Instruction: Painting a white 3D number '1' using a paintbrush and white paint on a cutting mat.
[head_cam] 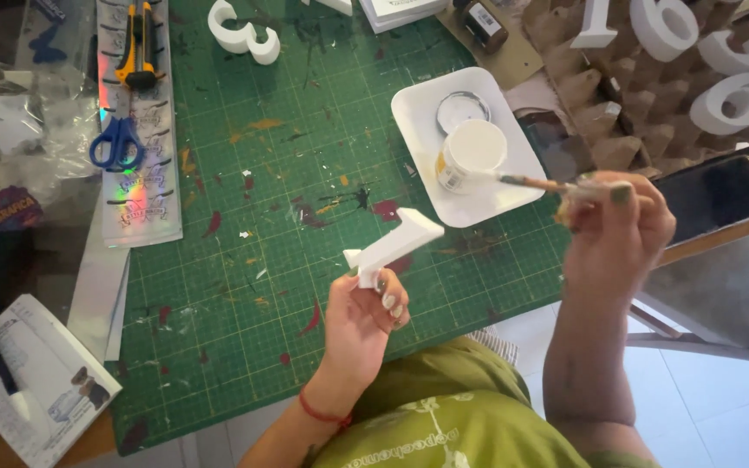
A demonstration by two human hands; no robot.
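The left hand grips a white number shape by its bottom end and holds it up over the green mat. The right hand is closed around a paintbrush, off to the right of the shape. The brush tip reaches the open paint pot on the white tray.

Not much packaging here. There's a small open white paint pot with a yellow-and-white label on its side, sitting on a white square tray. Up at the top edge is a dark little bottle with a pale label. A phone, screen dark, lies at the right by the cardboard egg tray. Far left: crinkly clear plastic bags, one with a purple sticker. Bottom left is a printed white leaflet.
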